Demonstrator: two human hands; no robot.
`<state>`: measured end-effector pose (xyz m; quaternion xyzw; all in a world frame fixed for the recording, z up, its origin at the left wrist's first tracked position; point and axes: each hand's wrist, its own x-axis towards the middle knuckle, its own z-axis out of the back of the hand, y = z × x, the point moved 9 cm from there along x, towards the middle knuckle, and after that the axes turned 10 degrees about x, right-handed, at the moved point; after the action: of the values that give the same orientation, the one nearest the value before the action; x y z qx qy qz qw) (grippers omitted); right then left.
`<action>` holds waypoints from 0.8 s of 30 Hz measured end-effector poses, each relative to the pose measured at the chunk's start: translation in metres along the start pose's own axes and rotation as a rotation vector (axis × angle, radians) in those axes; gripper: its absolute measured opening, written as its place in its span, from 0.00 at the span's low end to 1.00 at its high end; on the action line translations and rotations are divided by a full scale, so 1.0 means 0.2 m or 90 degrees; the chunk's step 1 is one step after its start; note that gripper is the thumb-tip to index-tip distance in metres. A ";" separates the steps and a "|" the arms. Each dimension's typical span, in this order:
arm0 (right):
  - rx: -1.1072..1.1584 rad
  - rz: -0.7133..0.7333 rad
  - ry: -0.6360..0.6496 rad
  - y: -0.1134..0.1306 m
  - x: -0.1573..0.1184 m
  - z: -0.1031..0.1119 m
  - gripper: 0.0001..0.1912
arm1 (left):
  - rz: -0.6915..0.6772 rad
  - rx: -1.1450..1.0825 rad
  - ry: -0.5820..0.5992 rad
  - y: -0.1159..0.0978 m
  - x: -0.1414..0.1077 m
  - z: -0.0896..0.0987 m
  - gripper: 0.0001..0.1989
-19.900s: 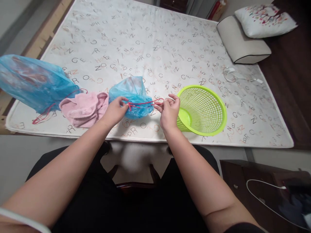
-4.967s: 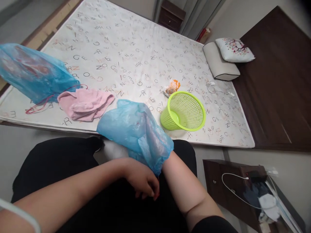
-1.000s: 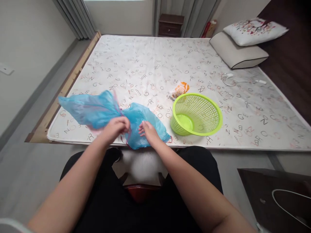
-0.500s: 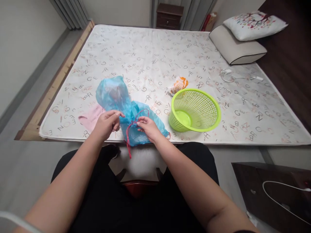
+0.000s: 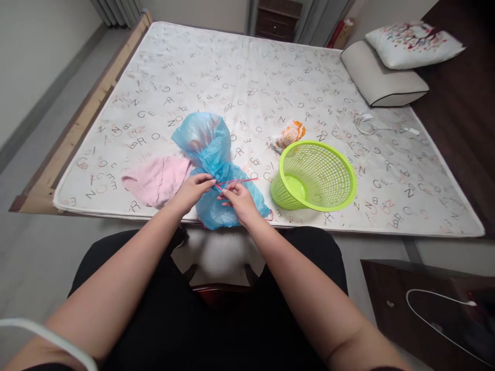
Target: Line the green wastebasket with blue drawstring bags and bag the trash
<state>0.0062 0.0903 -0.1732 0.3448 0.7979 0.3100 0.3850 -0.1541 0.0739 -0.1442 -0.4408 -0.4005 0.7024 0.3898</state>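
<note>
A translucent blue plastic bag [image 5: 203, 135] lies on the mattress, gathered narrow at its middle, with something reddish-brown showing through its far part. Around the gathered neck runs a red drawstring [image 5: 243, 180], one end stretching out to the right. My left hand [image 5: 196, 189] pinches the string at the neck from the left. Close beside it, my right hand [image 5: 237, 200] has thumb and fingers closed on the string too, above the bag's near part. A pink cloth [image 5: 157, 180] lies crumpled just left of my left hand.
A green mesh basket [image 5: 315, 175] stands right of the bag near the mattress edge. Behind it lies a crumpled orange-and-white packet [image 5: 290, 135]. Pillows [image 5: 386, 77] and a white cable [image 5: 367, 126] rest at the right of the lettered mattress [image 5: 216, 77].
My left hand has moved right to the bag's neck and now pinches the string. The bag's far part has shifted right, uncovering more pink cloth. The hanging string end now stretches right.
</note>
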 end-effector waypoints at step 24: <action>-0.275 0.227 0.027 0.30 -0.07 -0.01 0.15 | -0.095 -0.033 0.030 -0.04 0.00 -0.06 0.27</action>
<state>0.0298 0.1139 -0.1215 0.3829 0.6481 0.5429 0.3722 -0.1411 0.0802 -0.1412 -0.4366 -0.4409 0.6501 0.4386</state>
